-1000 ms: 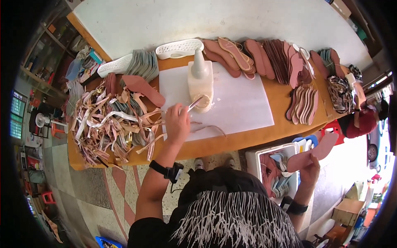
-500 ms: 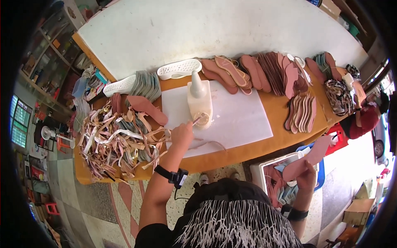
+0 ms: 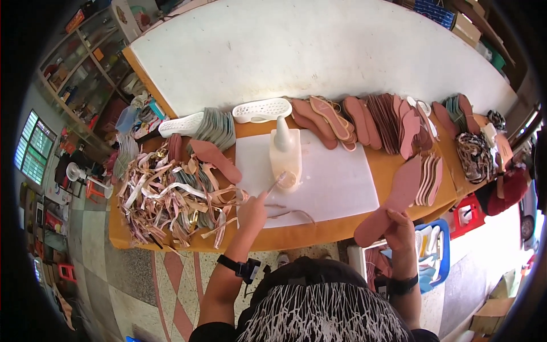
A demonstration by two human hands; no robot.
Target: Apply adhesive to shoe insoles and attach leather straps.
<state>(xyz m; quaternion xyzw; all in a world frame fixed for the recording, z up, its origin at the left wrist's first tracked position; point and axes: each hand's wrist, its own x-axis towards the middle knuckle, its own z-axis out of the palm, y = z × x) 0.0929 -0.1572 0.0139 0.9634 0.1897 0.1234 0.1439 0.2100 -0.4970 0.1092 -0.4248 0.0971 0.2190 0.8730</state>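
My left hand [image 3: 252,214] is closed round a thin brush [image 3: 276,187] whose tip meets the round opening of a cream glue bottle [image 3: 281,149] with a grey cone top. The bottle stands on a white sheet [image 3: 347,188]. Over the table's front edge at the right, my right hand [image 3: 400,231] grips a reddish-brown insole [image 3: 394,200], held flat side up by its near end. Beside the left hand lies a narrow strap strip [image 3: 293,213] on the sheet. A loose insole [image 3: 215,160] rests on a heap of straps [image 3: 165,199] to the left.
Stacks of brown insoles [image 3: 387,117] and white soles [image 3: 262,109] line the table's back, against a white board [image 3: 319,51]. Small curved insoles [image 3: 430,179] sit at the right. Below the right edge are a white box [image 3: 357,259] and a blue basket [image 3: 441,265]. Another person [image 3: 509,191] is at far right.
My right hand has lifted the insole from above the white box up and left, over the table edge. The left hand keeps the brush at the bottle's opening.
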